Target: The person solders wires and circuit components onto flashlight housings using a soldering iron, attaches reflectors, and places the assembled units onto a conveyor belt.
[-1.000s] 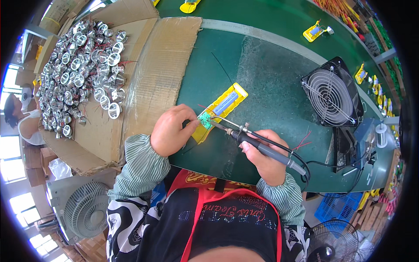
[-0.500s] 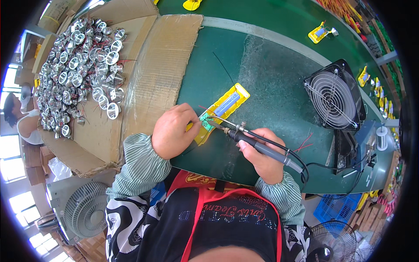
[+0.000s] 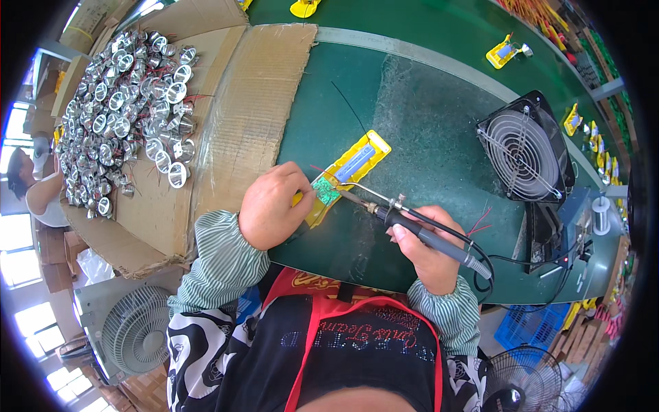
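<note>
A yellow plastic housing lies slanted on the green bench, with a blue cylindrical battery in its far part. In its near part sits a small green circuit board. My left hand is closed on the housing's near left side; its fingertips are partly hidden. My right hand grips a soldering iron with a grey and black handle. A thin metal feed tube runs along the iron to the board. The iron's tip is close to the board's right edge; whether it touches is unclear.
At the left, a cardboard box holds many silver reflector cups with red wires. A black fan and a solder spool stand at the right. More yellow housings lie beyond the bench's pale edge.
My right hand and the soldering iron have shifted slightly right and toward me, drawing the tip back across the board. My left hand and the housing are nearly unmoved.
</note>
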Action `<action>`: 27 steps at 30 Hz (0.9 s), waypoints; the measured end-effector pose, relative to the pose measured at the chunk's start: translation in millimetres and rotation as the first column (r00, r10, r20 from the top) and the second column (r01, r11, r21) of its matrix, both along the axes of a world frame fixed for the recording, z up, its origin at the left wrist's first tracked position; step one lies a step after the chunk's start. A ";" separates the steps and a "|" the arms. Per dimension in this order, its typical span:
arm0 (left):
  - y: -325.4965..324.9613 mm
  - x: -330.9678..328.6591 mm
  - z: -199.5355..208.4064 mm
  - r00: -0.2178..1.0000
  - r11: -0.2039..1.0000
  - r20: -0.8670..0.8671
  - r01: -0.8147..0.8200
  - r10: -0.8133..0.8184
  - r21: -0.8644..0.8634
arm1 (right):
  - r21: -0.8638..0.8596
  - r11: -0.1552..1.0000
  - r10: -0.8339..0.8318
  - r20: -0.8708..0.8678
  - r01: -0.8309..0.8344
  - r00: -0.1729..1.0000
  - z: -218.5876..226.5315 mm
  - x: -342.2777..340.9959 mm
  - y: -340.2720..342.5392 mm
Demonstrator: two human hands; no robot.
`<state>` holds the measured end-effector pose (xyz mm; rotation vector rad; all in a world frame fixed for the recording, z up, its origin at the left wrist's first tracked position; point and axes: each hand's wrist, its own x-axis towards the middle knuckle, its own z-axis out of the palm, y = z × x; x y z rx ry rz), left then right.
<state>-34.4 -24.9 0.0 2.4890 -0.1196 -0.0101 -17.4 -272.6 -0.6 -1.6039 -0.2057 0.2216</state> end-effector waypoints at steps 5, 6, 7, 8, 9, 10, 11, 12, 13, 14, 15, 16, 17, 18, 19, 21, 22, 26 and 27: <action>-0.8 -0.8 0.8 1.000 1.000 0.002 0.002 -0.002 0.008 | -0.042 0.999 0.001 -0.024 -0.002 1.000 3.6 -2.8 -8.2; -1.0 -1.2 0.7 1.000 1.000 0.002 -0.003 0.002 0.021 | -0.041 0.999 0.001 -0.023 -0.002 1.000 3.8 -3.1 -8.6; -1.4 -1.5 0.5 1.000 0.999 0.001 -0.006 0.006 0.034 | -0.034 0.999 -0.006 -0.027 0.005 1.000 3.8 -3.5 -9.3; -1.9 -2.0 0.6 1.000 0.999 0.002 -0.004 0.004 0.035 | -0.027 1.000 -0.012 -0.030 0.011 0.999 3.9 -3.8 -10.1; -2.3 -2.7 0.9 1.000 0.999 0.018 -0.003 0.003 0.032 | -0.026 1.000 -0.014 -0.029 0.013 0.999 4.0 -3.8 -11.5; -2.6 -3.0 0.6 0.999 1.000 0.034 -0.002 0.001 0.028 | -0.027 1.000 -0.010 -0.027 0.009 1.000 3.8 -3.7 -13.5; -1.2 -2.6 2.8 0.999 1.000 0.035 0.001 -0.002 0.028 | -0.027 1.000 -0.006 -0.025 0.006 1.000 3.8 -3.8 -15.0; 2.2 -1.3 7.9 0.999 0.998 -0.002 0.042 -0.043 -0.047 | -0.027 1.000 -0.010 -0.024 0.009 1.000 4.9 -4.1 -15.9; 5.5 0.2 13.8 0.996 0.989 -0.037 0.080 -0.085 -0.123 | 0.003 1.000 -0.024 -0.051 0.024 0.998 7.8 -4.6 -17.4; 10.5 4.0 19.4 0.995 0.989 -0.037 0.084 -0.089 -0.121 | 0.034 0.999 -0.038 -0.079 0.041 0.996 9.2 -5.1 -18.8; 16.7 10.5 24.7 0.990 0.988 0.023 0.142 -0.141 -0.065 | 0.036 0.998 -0.043 -0.078 0.046 0.996 9.1 -5.3 -21.0; 21.3 16.2 27.7 0.979 0.982 0.081 0.189 -0.188 -0.004 | 0.045 0.997 -0.051 -0.063 0.054 0.997 9.1 -5.1 -22.8; 21.3 22.9 28.1 0.979 0.982 0.082 0.188 -0.187 -0.002 | 0.055 0.996 -0.061 -0.047 0.063 0.997 9.0 -4.9 -24.5; 18.9 30.7 28.3 0.961 0.959 0.117 0.228 -0.249 0.167 | 0.068 0.995 -0.073 -0.035 0.075 0.997 8.7 -5.0 -25.9; 16.9 39.1 27.7 0.938 0.909 0.142 0.257 -0.316 0.330 | 0.068 0.995 -0.073 -0.033 0.075 0.997 8.7 -5.0 -27.7; 13.2 51.7 23.7 0.914 0.792 0.072 0.303 -0.399 0.530 | 0.067 0.988 -0.138 -0.029 0.140 0.990 9.5 -5.5 -31.7; 6.5 57.9 27.5 0.855 0.653 -0.024 0.413 -0.518 0.635 | 0.078 0.983 -0.165 -0.044 0.168 0.985 10.5 -5.3 -34.3; -12.0 68.4 34.2 0.666 0.323 -0.294 0.640 -0.686 0.697 | 0.102 0.958 -0.265 -0.033 0.267 0.964 11.9 -4.9 -45.9; -12.8 68.9 34.0 0.663 0.320 -0.294 0.641 -0.688 0.698 | 0.102 0.957 -0.268 -0.033 0.270 0.963 11.9 -4.0 -48.5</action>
